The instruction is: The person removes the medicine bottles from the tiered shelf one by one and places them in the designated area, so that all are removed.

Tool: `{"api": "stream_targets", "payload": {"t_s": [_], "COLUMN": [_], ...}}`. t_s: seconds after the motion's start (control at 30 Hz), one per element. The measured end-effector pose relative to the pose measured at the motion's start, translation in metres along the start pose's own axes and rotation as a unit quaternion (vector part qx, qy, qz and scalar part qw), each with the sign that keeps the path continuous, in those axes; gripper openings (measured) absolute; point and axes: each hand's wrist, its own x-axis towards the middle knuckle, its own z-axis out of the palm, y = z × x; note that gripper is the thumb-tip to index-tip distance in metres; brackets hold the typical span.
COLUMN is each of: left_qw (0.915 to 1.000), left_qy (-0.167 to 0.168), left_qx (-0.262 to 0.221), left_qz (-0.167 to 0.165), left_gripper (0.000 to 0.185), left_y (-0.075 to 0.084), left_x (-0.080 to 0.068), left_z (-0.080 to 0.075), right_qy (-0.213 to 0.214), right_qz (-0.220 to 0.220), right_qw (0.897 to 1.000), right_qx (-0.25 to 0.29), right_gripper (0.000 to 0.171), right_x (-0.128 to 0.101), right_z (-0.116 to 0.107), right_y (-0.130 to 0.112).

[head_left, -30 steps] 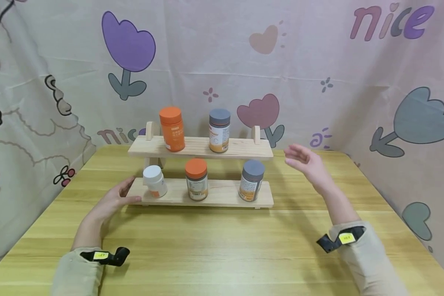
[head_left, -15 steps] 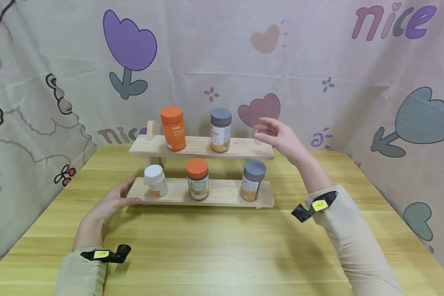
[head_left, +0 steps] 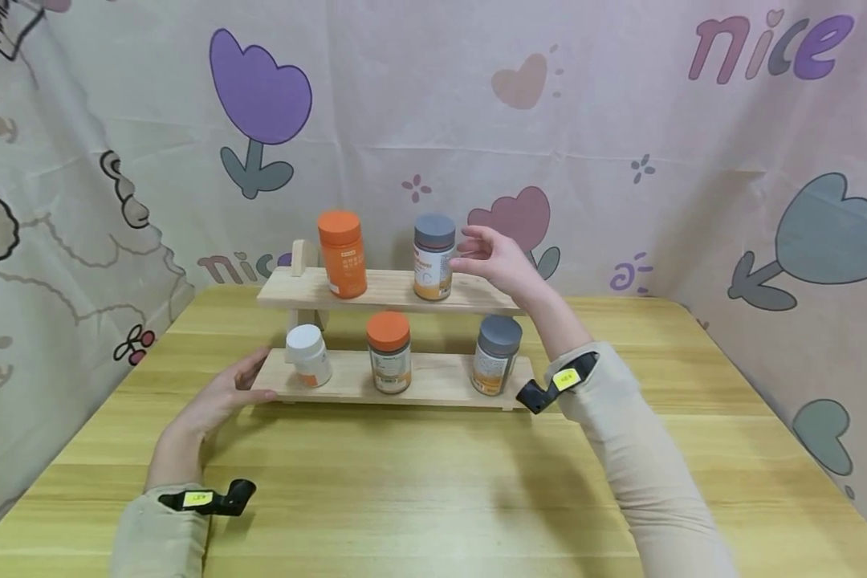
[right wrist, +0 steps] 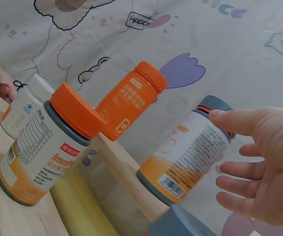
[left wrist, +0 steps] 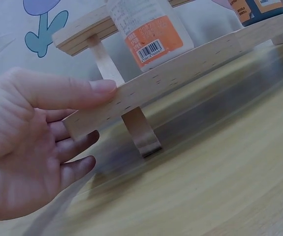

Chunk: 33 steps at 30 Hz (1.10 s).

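My left hand [head_left: 220,393] grips the left end of the lower board of a two-tier wooden shelf [head_left: 433,393], with its thumb [left wrist: 102,91] on the board's front edge and the other fingers behind and below. My right hand [head_left: 502,261] is beside the grey-lidded bottle [head_left: 433,261] on the upper tier, fingers spread and slightly bent. In the right wrist view the thumb [right wrist: 230,120] overlaps that bottle's lid. An orange bottle [head_left: 343,257] stands left of it. The lower tier holds a white bottle [head_left: 308,357], an orange-lidded bottle [head_left: 388,353] and another grey-lidded bottle [head_left: 496,357].
The shelf stands on a wood-grain table [head_left: 376,490]. A printed cloth [head_left: 376,88] with flowers and lettering hangs behind and at both sides. An upright peg [head_left: 299,257] rises at the upper tier's left end.
My right hand has moved left from beyond the shelf's right end to the upper grey-lidded bottle. The left hand has kept its place on the lower board, and the bottles stand as before.
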Motion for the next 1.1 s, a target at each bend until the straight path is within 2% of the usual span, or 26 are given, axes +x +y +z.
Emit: {"api": "stream_targets", "payload": {"t_s": [0.27, 0.47, 0.7, 0.9, 1.1], "left_qw": [0.9999, 1.0000, 1.0000, 0.9998, 0.9999], "left_qy": [-0.001, 0.003, 0.005, 0.003, 0.009], "left_qx": [-0.008, 0.000, 0.003, -0.021, -0.009], "left_qz": [-0.006, -0.001, 0.000, -0.005, -0.007], "left_gripper": [0.090, 0.089, 0.088, 0.090, 0.089], "left_y": [-0.001, -0.002, -0.001, 0.000, -0.001], "left_x": [-0.002, -0.002, -0.002, -0.003, -0.003], "left_z": [0.001, 0.001, 0.001, 0.002, 0.002], "right_qy": [0.015, 0.034, 0.071, 0.092, 0.106], "right_qz": [-0.009, -0.035, -0.044, -0.055, -0.052], "right_qw": [1.000, 0.999, 0.994, 0.989, 0.987], "right_qx": [-0.024, -0.019, -0.076, -0.101, -0.104], "right_gripper": [0.067, 0.066, 0.072, 0.069, 0.067], "right_x": [0.013, 0.017, 0.020, 0.016, 0.010], "right_z": [0.015, 0.023, 0.029, 0.027, 0.013], "right_y": [0.000, -0.004, -0.008, -0.006, -0.004]}}
